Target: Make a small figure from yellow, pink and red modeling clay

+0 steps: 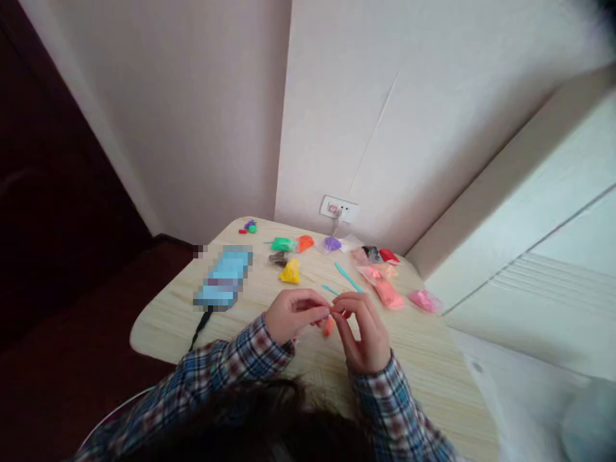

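Over the near middle of the table, my left hand (297, 316) and my right hand (362, 328) meet at the fingertips. Both are closed in a pinch, and whatever lies between the tips is too small to name. Just below the fingers shows a small orange piece (328, 326), partly hidden; I cannot tell whether it touches a hand. Two blue modelling tools, a long one (348, 277) and a short one (330, 290), lie just beyond my fingers. Past them sits a bag of yellow clay (290, 272).
Bags of green (283, 244), orange (305, 243), purple (332, 244), coral (389, 294) and pink clay (425, 300) lie across the wooden table (163, 321). A pixelated blue phone-like object (225, 277) with a black cord is at left. Small coloured pieces (251, 227) rest at the far-left corner.
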A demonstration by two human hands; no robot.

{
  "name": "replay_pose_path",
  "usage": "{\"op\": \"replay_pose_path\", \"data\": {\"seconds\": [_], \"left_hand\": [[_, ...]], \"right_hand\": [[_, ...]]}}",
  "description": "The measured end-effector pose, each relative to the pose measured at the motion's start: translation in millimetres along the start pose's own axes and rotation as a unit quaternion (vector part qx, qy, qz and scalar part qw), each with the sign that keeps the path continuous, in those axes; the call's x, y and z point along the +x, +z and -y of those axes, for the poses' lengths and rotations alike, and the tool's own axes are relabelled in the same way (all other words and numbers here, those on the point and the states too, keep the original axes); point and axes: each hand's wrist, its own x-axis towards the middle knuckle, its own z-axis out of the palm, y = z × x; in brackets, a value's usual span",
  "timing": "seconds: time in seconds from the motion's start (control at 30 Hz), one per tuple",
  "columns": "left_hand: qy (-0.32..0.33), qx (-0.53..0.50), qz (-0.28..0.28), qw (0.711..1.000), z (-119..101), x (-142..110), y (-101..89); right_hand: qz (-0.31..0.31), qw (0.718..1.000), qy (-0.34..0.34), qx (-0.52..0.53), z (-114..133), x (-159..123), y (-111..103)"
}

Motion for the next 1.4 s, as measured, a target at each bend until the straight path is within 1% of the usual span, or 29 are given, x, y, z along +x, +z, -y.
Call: {"op": "replay_pose_path", "data": {"seconds": [0.17, 0.37, 0.47, 0.73, 0.93, 1.1, 1.23, 1.4], "left_hand": [[0.002, 0.004, -0.001, 1.000, 0.1, -0.9, -0.8], [-0.009, -0.013, -0.002, 1.000, 1.6, -1.2, -0.5], [-0.004, -0.018, -0.002, 1.000, 2.5, -0.8, -0.4], [0.009, -0.023, 0.013, 1.000, 8.2, 1.5, -2.8], [0.001, -0.038, 0.036, 0.999, 8.2, 1.4, -2.7], [-0.015, -0.041, 0.026, 0.999, 4.5, 1.7, -2.2], [-0.012, -0.052, 0.045, 0.998, 4.9, 2.2, -3.1], [-0.012, -0.044, 0.042, 0.998, 7.7, 2.7, -4.0]], "right_hand": [[0.001, 1.000, -0.006, 0.003, 1.5, -2.0, -0.8], [0.014, 1.000, -0.009, -0.017, -4.7, -6.5, -1.0], [0.018, 0.999, -0.018, -0.030, -6.8, -7.0, -1.7], [0.028, 0.999, -0.016, -0.043, -6.9, -9.5, -1.6], [0.003, 1.000, -0.004, -0.009, -2.2, -7.3, -2.9], [-0.011, 1.000, -0.007, -0.007, 0.3, -5.6, -3.5], [-0.008, 1.000, -0.013, -0.009, -1.7, -6.9, -3.9], [-0.011, 0.999, -0.027, -0.015, -2.0, -7.4, -5.1]]}}
